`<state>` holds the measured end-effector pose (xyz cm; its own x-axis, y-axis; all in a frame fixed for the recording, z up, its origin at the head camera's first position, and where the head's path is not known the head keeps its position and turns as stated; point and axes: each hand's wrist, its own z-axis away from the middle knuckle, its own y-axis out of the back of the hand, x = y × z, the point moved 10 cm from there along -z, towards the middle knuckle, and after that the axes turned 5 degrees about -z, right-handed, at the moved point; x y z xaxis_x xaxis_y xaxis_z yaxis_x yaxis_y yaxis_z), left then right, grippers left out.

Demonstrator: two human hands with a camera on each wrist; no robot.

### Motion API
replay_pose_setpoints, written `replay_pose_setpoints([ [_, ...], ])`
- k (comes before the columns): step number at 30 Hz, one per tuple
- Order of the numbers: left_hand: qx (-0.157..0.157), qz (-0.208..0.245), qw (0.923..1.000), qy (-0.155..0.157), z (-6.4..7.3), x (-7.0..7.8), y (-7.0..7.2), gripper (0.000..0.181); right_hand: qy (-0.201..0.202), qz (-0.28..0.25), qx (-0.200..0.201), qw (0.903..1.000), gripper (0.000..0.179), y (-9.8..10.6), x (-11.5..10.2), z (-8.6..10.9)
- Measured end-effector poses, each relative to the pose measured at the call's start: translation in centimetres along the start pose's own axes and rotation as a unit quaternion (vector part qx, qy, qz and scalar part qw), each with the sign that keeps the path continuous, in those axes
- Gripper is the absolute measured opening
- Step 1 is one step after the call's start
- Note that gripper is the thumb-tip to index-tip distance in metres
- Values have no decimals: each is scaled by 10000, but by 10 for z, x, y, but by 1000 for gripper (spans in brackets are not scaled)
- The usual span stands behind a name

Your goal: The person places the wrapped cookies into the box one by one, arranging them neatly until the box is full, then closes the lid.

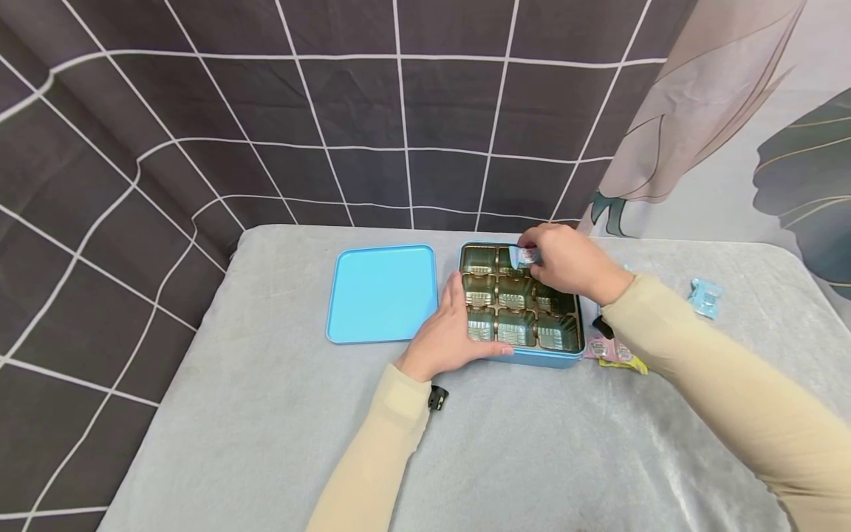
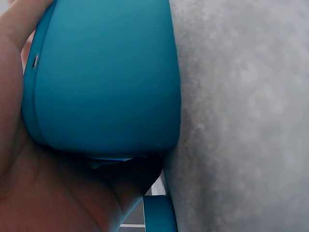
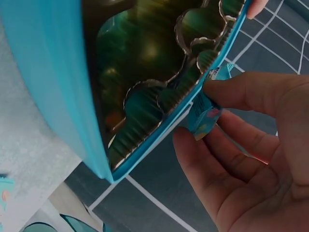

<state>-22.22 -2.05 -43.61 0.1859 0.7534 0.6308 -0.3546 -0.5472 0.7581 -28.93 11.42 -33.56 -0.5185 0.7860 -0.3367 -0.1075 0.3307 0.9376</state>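
A blue tin [image 1: 545, 360] holds a gold tray [image 1: 515, 307] of square compartments. At its front left corner rests my left hand [image 1: 444, 336], fingers straight along the left side and thumb along the front edge; in the left wrist view the palm lies against the tin's blue wall [image 2: 106, 82]. Over the back of the tray my right hand [image 1: 568, 258] pinches a small blue-wrapped candy [image 1: 524, 256] between thumb and fingers. The right wrist view shows this candy [image 3: 205, 113] close by the tin's rim.
The light blue lid [image 1: 382, 295] lies left of the tin. On the grey cloth [image 1: 266, 414] to the right are pink candies [image 1: 608, 349], a yellow one [image 1: 628, 364] and a blue one [image 1: 705, 297]. A dark checked curtain [image 1: 445, 111] hangs behind.
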Motion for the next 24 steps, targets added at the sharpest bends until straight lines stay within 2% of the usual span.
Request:
replay_pose_setpoints([
  [24, -4, -40, 10000, -24, 0, 1, 1, 142, -146, -14, -188, 9997, 17, -18, 0, -14],
])
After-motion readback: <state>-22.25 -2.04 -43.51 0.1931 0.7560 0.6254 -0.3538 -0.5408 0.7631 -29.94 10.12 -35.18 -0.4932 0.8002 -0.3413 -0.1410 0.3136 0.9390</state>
